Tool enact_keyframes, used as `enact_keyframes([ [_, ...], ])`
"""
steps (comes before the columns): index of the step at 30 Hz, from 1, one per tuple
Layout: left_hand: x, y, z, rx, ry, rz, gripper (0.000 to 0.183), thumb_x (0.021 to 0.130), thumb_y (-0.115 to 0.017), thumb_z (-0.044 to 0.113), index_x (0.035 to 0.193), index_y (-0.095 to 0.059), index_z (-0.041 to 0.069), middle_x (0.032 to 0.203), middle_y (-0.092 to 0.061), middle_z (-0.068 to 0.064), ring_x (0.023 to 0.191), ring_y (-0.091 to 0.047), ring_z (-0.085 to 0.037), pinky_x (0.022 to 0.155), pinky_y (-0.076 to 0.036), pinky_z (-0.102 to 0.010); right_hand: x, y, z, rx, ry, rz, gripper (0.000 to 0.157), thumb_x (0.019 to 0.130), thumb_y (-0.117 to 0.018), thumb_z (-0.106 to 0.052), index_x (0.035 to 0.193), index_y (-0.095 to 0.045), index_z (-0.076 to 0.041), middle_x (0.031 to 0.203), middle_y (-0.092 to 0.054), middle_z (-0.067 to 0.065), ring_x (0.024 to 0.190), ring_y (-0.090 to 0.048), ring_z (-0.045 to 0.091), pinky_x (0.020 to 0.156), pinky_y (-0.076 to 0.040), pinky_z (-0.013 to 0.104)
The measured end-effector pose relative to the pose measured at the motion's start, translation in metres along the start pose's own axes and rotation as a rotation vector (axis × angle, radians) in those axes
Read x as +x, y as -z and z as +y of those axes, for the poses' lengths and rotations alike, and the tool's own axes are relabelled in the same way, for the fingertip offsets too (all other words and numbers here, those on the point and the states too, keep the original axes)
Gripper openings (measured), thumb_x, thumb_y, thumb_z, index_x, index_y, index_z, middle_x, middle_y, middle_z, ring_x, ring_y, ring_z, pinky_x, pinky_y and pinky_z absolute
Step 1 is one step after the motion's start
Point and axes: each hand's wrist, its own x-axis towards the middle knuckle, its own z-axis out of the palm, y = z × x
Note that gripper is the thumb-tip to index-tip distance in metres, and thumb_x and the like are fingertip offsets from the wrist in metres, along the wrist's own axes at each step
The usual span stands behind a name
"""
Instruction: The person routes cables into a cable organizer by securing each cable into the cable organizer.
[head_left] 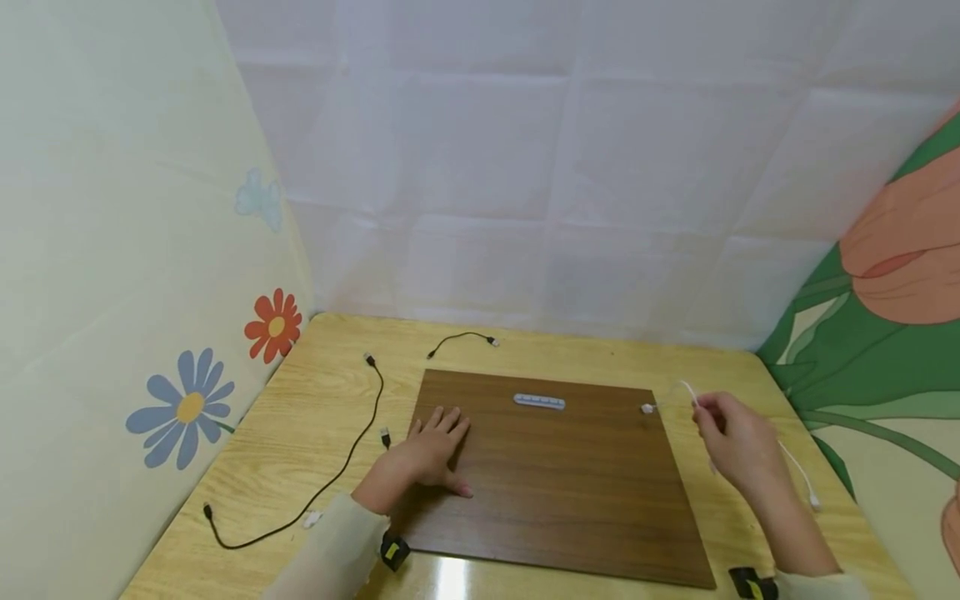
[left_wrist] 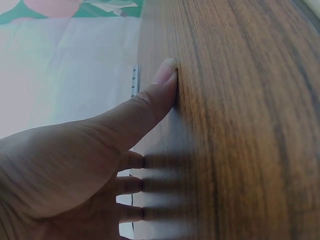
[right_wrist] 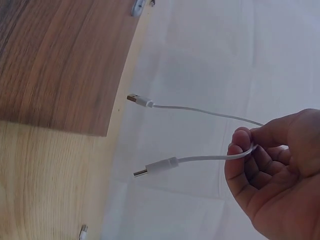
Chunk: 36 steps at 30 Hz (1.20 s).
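Observation:
My left hand (head_left: 431,450) rests on the left part of a dark brown wooden board (head_left: 562,492), fingers spread and thumb out. In the left wrist view its thumb and fingertips touch the wood grain. Above the table to the right of the board, my right hand (head_left: 738,442) pinches a white USB cable (right_wrist: 205,158) between thumb and fingers. Two plugs dangle from it: a flat USB plug (right_wrist: 140,100) and a slimmer plug (right_wrist: 156,167). A light grey slotted strip (head_left: 540,402) lies near the board's back edge.
A long black cable (head_left: 348,458) curves across the table's left side, near a small white piece (head_left: 312,518). A short black cable (head_left: 461,335) lies behind the board. Another black plug (head_left: 386,437) shows beside my left hand. A white plug (head_left: 814,502) lies at right.

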Motion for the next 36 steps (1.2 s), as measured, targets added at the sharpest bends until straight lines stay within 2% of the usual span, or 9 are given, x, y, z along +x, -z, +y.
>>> enact_keyframes([
  [15, 0.003, -0.002, 0.0, 0.011, 0.01, -0.005, 0.113, 0.074, -0.082, 0.06, 0.159, -0.029, 0.008, 0.167, -0.018, -0.017, 0.153, -0.012, -0.043, 0.118, -0.019, -0.065, 0.002, -0.014, -0.022, 0.044, 0.031, -0.001, 0.015, 0.101, -0.059, -0.01, 0.106, -0.066, 0.002, 0.084, -0.068, 0.007, 0.06, -0.051, 0.006, 0.052, -0.044, 0.025],
  [26, 0.003, -0.001, 0.0, 0.01, 0.013, -0.005, 0.113, 0.074, -0.082, 0.061, 0.159, -0.029, 0.008, 0.167, -0.017, -0.017, 0.154, -0.011, -0.043, 0.118, -0.019, -0.066, 0.004, -0.023, -0.036, 0.063, 0.054, 0.02, 0.011, 0.098, -0.061, -0.005, 0.103, -0.067, 0.002, 0.083, -0.068, 0.008, 0.068, -0.056, 0.015, 0.054, -0.045, 0.026],
  [36, 0.003, 0.0, -0.001, 0.004, 0.018, -0.022, 0.112, 0.076, -0.081, 0.06, 0.16, -0.027, 0.008, 0.168, -0.016, -0.017, 0.154, -0.01, -0.043, 0.118, -0.019, -0.066, 0.002, -0.028, -0.051, 0.092, 0.071, 0.007, 0.007, 0.097, -0.063, -0.004, 0.101, -0.067, 0.001, 0.08, -0.066, 0.006, 0.065, -0.053, 0.013, 0.054, -0.044, 0.026],
])
